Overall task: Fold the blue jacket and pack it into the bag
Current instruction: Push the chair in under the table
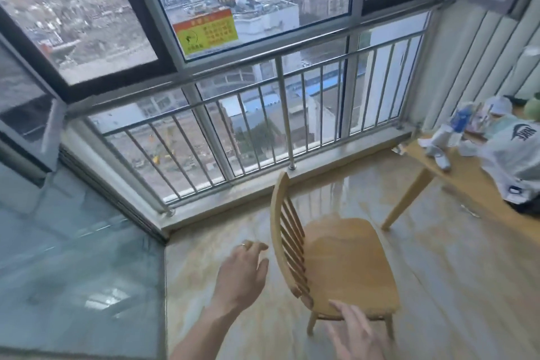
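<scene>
No blue jacket shows in the head view. A white bag (514, 155) with a dark logo lies on the wooden table (464, 181) at the right edge. My left hand (242, 275) hovers open, fingers apart, just left of a wooden chair's back. My right hand (355, 330) is low in the frame, blurred, fingers spread, over the front edge of the chair seat. Both hands hold nothing.
A wooden spindle-back chair (339, 260) stands in the middle on a glossy tiled floor. A metal railing (263, 126) runs before tall windows. Bottles (455, 126) and small items clutter the table. A glass panel (79, 272) fills the lower left.
</scene>
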Tool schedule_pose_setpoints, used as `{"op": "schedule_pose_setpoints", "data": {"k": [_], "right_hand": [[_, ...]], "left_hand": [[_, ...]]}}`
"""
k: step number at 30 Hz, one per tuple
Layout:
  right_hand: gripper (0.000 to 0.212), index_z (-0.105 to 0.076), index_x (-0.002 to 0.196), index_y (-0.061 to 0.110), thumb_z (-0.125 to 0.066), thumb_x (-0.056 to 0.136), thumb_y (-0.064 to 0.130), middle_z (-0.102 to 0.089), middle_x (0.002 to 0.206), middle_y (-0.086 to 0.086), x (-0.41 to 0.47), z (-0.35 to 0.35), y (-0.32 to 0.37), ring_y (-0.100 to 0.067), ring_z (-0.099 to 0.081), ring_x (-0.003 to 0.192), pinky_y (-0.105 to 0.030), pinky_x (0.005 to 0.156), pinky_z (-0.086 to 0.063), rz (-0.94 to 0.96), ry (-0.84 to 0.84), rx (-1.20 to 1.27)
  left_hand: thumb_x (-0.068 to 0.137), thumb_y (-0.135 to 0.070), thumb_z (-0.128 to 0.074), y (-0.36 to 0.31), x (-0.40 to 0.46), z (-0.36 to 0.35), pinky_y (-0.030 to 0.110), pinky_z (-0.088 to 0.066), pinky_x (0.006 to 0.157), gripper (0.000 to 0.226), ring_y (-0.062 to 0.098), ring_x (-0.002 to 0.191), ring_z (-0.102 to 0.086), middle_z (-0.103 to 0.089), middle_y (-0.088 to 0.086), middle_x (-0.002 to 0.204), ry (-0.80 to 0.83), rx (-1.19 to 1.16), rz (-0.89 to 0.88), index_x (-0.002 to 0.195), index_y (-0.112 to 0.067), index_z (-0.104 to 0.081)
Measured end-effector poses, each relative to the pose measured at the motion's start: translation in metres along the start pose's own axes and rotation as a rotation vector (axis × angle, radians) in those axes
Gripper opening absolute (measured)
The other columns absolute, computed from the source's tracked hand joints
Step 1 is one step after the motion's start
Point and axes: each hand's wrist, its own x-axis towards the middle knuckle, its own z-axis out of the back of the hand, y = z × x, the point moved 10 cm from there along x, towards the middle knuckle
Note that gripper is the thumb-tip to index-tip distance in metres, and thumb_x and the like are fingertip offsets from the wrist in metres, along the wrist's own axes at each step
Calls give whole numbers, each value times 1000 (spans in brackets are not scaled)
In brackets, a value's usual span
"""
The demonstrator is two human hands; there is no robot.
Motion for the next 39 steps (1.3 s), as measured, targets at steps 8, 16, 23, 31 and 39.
{"op": "schedule_pose_setpoints", "data": {"k": [8,16,23,31,39], "right_hand": [[92,-25,122,64,3,44,103,-44,126,21,82,-87,20,-8,-51,121,-26,97,-43,-169,204,205],[70,-12,155,34,-46,97,50,-34,152,4,150,-135,41,-23,-43,135,-38,105,-41,-230,361,123],[48,-27,152,37,-30,105,44,-42,150,0,189,-145,34,-28,-47,132,-38,101,-38,-449,297,266],[39,-61,123,32,-29,104,45,-54,123,5,202,-174,23,-21,-45,125,-35,104,-36,-789,20,193],[38,-75,72,22,-45,88,39,-62,74,-3,151,-167,48,-32,-61,77,-43,81,-42,-1239,-392,-239]], "left_hand": [[103,-40,-43,36,102,-5,36,-48,90,46,21,120,-58,-54,-4,138,124,83,-44,149,-35,-39],[102,-39,-47,29,214,-54,42,-51,99,46,25,133,-49,-48,3,146,310,173,-213,147,-36,-41],[99,-36,-51,-14,295,-117,49,-48,108,47,33,141,-43,-43,9,155,423,434,-561,145,-35,-45],[84,-32,-58,-5,333,-172,42,-48,95,23,27,94,-71,-77,5,97,485,622,-1128,91,-25,-78],[88,-39,-42,7,354,-154,45,-54,81,39,28,75,-70,-76,4,81,647,526,-1376,90,-29,-80]]}}
